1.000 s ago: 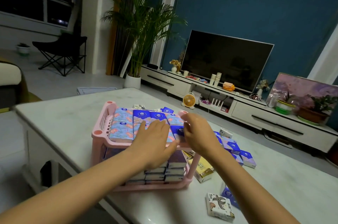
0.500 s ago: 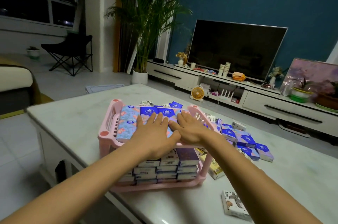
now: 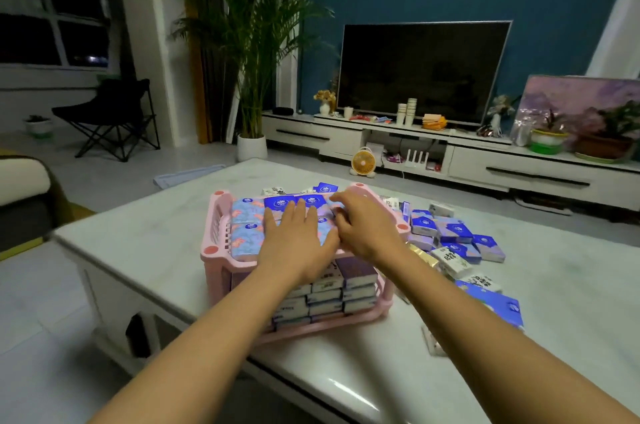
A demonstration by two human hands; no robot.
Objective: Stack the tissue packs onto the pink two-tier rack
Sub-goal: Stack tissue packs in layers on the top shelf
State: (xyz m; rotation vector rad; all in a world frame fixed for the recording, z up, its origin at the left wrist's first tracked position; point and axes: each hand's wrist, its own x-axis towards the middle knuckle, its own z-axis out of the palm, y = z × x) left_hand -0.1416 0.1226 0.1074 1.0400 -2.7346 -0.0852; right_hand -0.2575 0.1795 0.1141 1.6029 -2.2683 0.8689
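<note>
Hands both on the top tier of the pink rack (image 3: 214,250), which stands on the white bench (image 3: 138,236). Left hand (image 3: 294,243) lies flat with fingers straight, pressing the top-tier packs (image 3: 246,219) about mid-tier. Right hand (image 3: 367,229) is close against it, fingers bent over the packs at the tier's right edge. Can't tell if it pinches a pack or only nudges one, since the fingertips hide the contact. Top tier looks nearly filled with one flat layer, floral packs on the left and blue ones at the back. Lower-tier packs (image 3: 356,288) sit in tight columns, ends toward the camera, and that tier looks full.

Key relation for the next move: loose packs (image 3: 450,236) lie on the bench to the right of the rack, starting just beside its right wall and spreading rightward. A few more lie near the right forearm and a few behind the rack. Supply is therefore on the right side. The right hand is clearly nearer, and the left would have to cross over the rack. Loose packs lie flat but their long axes point every which way, so a picked one likely needs a turn to match the rows.

Judgement: the step in hand is squaring the top layer. Risk: anything stacked above the rim could slide off.
</note>
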